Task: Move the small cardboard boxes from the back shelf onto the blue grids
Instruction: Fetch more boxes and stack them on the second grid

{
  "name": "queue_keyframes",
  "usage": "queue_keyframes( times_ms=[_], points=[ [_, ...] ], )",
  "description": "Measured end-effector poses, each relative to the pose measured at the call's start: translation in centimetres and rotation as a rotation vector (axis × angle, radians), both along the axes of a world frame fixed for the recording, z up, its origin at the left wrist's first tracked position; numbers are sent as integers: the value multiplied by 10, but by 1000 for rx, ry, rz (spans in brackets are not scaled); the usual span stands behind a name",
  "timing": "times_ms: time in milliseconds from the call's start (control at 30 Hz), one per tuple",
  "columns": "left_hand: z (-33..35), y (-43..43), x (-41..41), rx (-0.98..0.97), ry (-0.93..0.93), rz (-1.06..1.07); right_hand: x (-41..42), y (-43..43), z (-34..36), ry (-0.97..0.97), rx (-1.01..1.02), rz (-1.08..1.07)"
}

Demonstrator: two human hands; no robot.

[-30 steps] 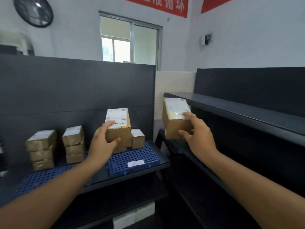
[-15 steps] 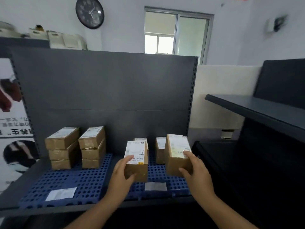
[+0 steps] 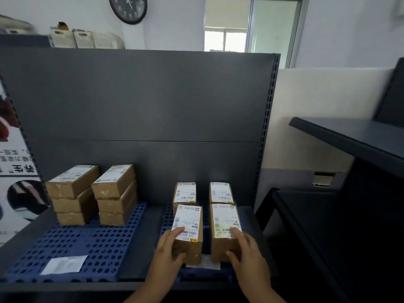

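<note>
Small cardboard boxes [image 3: 188, 228] sit on the blue grid's [image 3: 167, 215] front. Your left grip [image 3: 167, 253] clamps one, your right grip [image 3: 247, 254] the other, likely to line them up.

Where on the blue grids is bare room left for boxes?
Free: left grid front, between the box stacks and the white label; also the shelf strip between grids. Crowded: right grid, two rear boxes, left hand gripping the left front box, right hand the right front box.
</note>
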State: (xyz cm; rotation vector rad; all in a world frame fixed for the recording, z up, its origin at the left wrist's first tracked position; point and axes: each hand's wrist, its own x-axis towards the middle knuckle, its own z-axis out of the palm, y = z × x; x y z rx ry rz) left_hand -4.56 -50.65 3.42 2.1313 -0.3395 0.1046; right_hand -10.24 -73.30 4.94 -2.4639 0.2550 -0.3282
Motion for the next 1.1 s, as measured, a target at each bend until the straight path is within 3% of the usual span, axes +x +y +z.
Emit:
queue_keyframes(
  times_ms=[667,900,1100],
  points=[
    [6,-2,-2,44,-19,155,-6,-12,4,60,-14,-20],
    [46,7,1,140,-193,128,-29,-20,44,-64,-98,-67],
    [86,20,-14,121,-353,-48,-76,1,83,-189,-107,-220]
  ],
)
